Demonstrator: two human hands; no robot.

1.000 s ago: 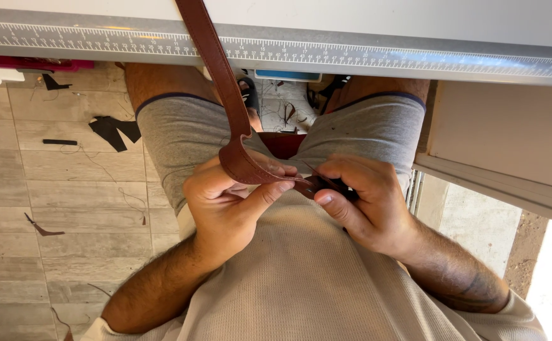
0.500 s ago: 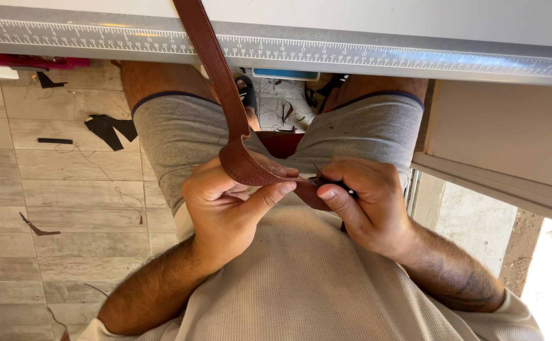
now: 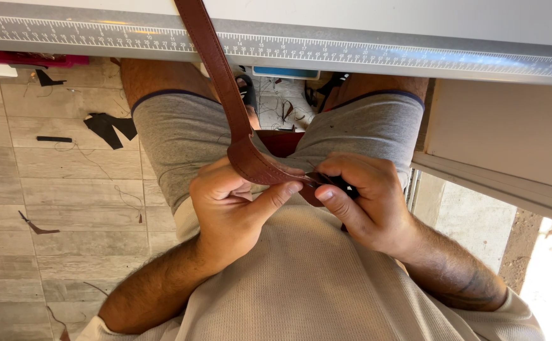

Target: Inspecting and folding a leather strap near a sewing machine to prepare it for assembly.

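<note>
- I see the left hand (image 3: 235, 208) pinching the folded end of a brown leather strap (image 3: 225, 95) between thumb and fingers, over the lap.
- The right hand (image 3: 367, 202) grips a small dark tool (image 3: 347, 188) at the strap's tip (tool mostly hidden).
- The strap runs up over the tabletop edge (image 3: 383, 57), crossing its ruler strip.

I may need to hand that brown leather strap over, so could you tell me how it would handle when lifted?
The leather strap probably flexes rather than flops: it curves smoothly where the left hand pinches it. Its stitched edge suggests some body. It likely will not roll, being flat.
</note>
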